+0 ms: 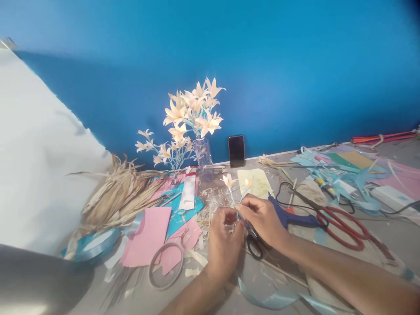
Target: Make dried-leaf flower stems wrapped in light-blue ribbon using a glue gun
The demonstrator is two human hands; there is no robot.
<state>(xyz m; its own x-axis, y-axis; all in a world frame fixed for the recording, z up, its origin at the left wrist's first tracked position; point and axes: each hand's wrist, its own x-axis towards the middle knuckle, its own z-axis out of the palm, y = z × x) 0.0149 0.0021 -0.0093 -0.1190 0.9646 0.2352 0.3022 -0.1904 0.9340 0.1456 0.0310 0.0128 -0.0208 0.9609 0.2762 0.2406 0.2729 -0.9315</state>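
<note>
Between my two hands stands a small sprig of handmade cream flowers, with stems covered in pale blue. My left hand is closed around the lower stem, thumb and fingers pinched. The fingers of my right hand pinch the stems just above it, where a second cream flower branches off. Below my right hand lie black-handled scissors, partly covered by it. A light blue ribbon trails over the table near my forearms. The exact spot where the fingertips meet is partly hidden.
A clear vase holds cream flowers by the blue wall, beside a phone. A blue glue gun and red-handled scissors lie right. Dried husks, pink paper, a tape ring and ribbon roll lie left.
</note>
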